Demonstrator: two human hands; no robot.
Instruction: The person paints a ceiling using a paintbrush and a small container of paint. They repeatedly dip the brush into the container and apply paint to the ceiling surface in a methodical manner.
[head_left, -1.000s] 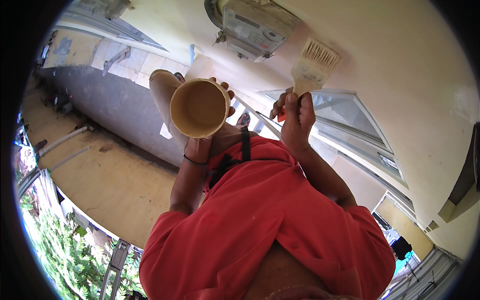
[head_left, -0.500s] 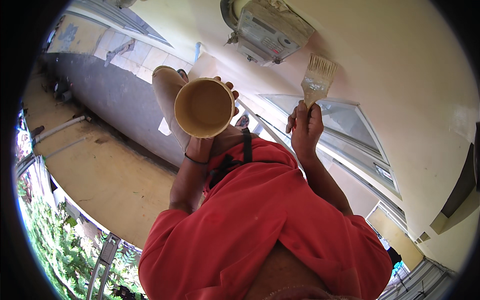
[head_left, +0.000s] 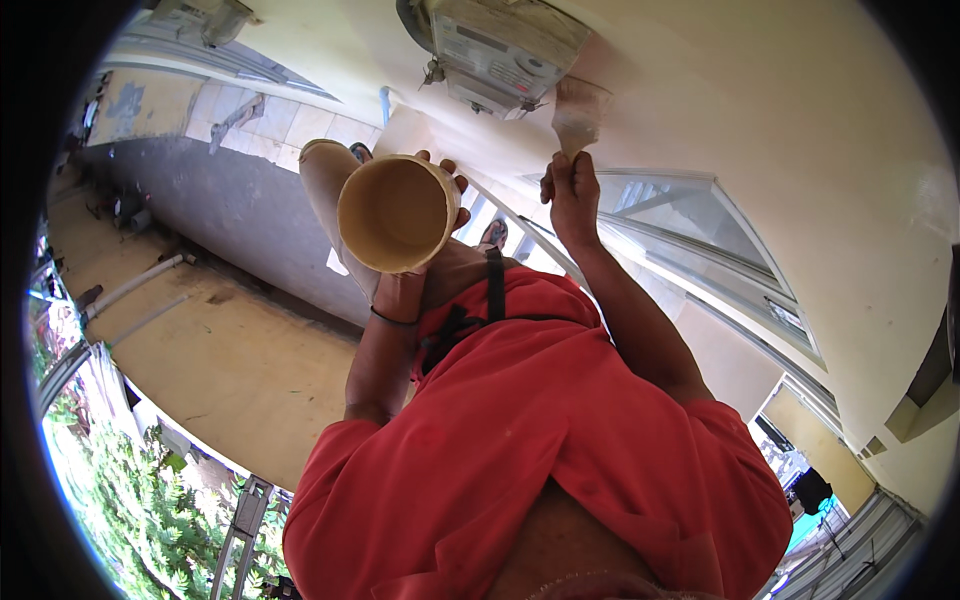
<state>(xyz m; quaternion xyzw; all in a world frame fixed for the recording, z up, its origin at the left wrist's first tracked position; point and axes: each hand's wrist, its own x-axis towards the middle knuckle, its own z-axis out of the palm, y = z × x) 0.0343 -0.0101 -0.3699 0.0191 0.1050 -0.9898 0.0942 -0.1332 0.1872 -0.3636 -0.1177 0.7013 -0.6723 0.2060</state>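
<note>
My left hand (head_left: 458,190) is wrapped round a cream-coloured tub (head_left: 396,214), whose round mouth faces up toward me. Pale beige liquid seems to lie inside, though its depth is hard to judge. In my right hand (head_left: 574,190) is the handle of a wide paintbrush (head_left: 578,118), its bristles uppermost against or very near the cream wall (head_left: 700,90). The brush head is slightly blurred. Just left of the bristles, an electricity meter (head_left: 505,60) with a clear cover is fixed to the wall.
Below the meter, a glass window (head_left: 680,215) with a pale frame runs along the wall. A light blue pipe (head_left: 385,105) comes out farther left. On my left stretch a low grey wall (head_left: 240,205) and a tan ledge (head_left: 240,370), with green plants (head_left: 140,510) beyond.
My right hand has carried the paintbrush left and upward, close beside the meter. The tub has shifted slightly left in view and stays in my left hand.
</note>
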